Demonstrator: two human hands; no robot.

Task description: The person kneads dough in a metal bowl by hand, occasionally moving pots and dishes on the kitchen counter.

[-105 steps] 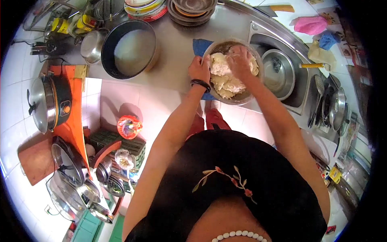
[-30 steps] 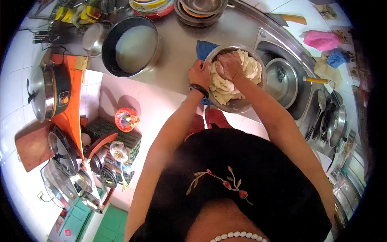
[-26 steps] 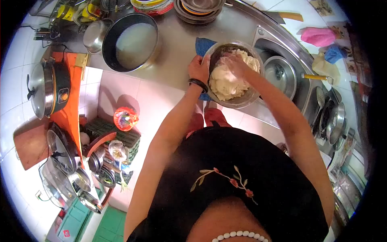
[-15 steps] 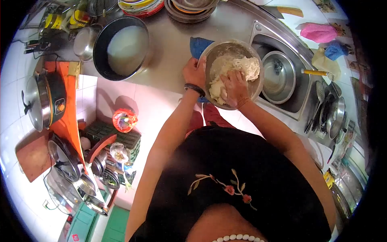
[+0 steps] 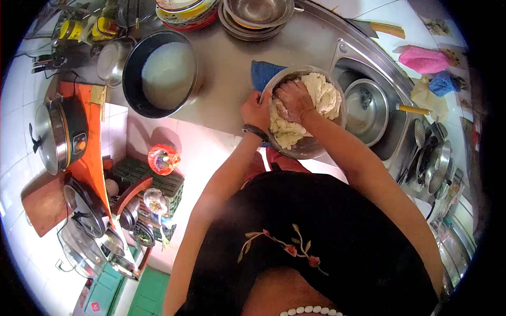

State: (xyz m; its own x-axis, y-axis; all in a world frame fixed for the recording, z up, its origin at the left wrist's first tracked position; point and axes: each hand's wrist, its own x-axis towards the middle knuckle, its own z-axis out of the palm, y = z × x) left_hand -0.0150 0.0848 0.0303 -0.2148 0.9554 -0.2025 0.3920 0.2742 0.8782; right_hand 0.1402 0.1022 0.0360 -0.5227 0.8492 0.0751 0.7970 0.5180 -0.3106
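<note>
A metal bowl (image 5: 341, 118) of pale, lumpy dough (image 5: 322, 94) sits at the counter's front edge, left of the sink. My left hand (image 5: 256, 112) is closed on the bowl's left rim, thumb toward the inside. Inside the bowl, my right hand (image 5: 296, 101) presses into the dough near the far left wall, its fingers bent and partly sunk in. Dough lies on both sides of that hand, one lump to the right and another nearer my body. A blue cloth (image 5: 264, 75) shows from under the bowl's far left side.
A black pot (image 5: 129, 79) of cloudy whitish liquid stands left on the steel counter (image 5: 224, 79). Stacked bowls (image 5: 258, 13) and plates (image 5: 188, 16) are at the back. The sink (image 5: 398, 124) holds a metal basin (image 5: 382, 121). A knife (image 5: 387, 29) lies behind the sink.
My right hand has moved from the near part of the dough to the far left part of the bowl. The left hand keeps its hold on the rim. The view has shifted slightly.
</note>
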